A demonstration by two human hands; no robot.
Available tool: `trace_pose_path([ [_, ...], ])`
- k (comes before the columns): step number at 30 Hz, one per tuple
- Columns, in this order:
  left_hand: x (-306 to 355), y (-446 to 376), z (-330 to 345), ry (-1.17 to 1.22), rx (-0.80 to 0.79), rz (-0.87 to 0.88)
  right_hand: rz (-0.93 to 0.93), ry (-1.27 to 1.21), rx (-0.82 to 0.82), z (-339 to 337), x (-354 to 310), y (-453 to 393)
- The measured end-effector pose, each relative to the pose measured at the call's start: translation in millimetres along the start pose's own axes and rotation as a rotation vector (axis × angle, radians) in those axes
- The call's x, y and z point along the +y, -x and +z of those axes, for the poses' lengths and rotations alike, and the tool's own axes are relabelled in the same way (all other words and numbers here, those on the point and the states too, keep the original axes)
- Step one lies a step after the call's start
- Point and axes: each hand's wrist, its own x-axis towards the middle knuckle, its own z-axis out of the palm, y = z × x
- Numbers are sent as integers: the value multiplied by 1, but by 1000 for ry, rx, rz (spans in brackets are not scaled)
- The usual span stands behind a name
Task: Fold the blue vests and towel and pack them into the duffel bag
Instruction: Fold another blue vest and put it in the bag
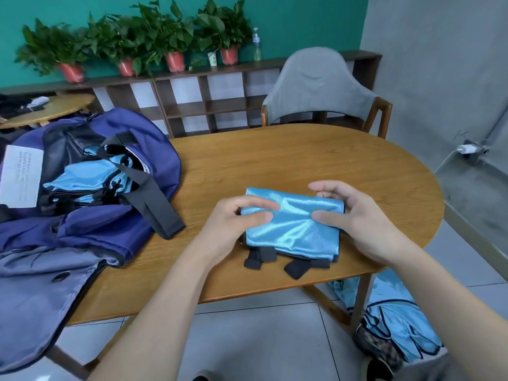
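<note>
A folded shiny blue vest lies on the wooden table, with black straps sticking out at its near edge. My left hand grips its left edge, thumb and fingers curled over the fabric. My right hand holds the right edge, thumb on top and fingers curled at the far corner. The purple duffel bag lies open at the table's left end, with several folded blue vests inside it.
A pile of loose blue vests lies on the floor under the table's right end. A grey chair stands behind the table. A white paper sheet rests on the bag's left side. Potted plants line a shelf at the back.
</note>
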Motion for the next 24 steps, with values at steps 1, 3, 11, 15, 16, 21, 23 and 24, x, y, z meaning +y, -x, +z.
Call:
trace_pose_path([
  [1,0,1,0,-16,-42,-12,3,-24,14,0,2,-1],
  [3,-3,3,3,-96,-59,-18,-13,-31,100,5,6,-1],
  [11,-11,15,3,-148,183,51,-94,46,251,38,13,3],
  [15,-10,26,-13,-168,251,88,-79,159,162,54,10,5],
  [16,-10,29,-17,-167,245,86,-59,150,140,58,8,6],
  [21,-11,47,-36,-219,107,33,-45,53,160,82,3,11],
  [23,-10,52,-47,-326,86,40,-35,54,172,91,1,12],
  [24,-9,57,-55,-368,87,43,-20,60,168,97,1,12],
])
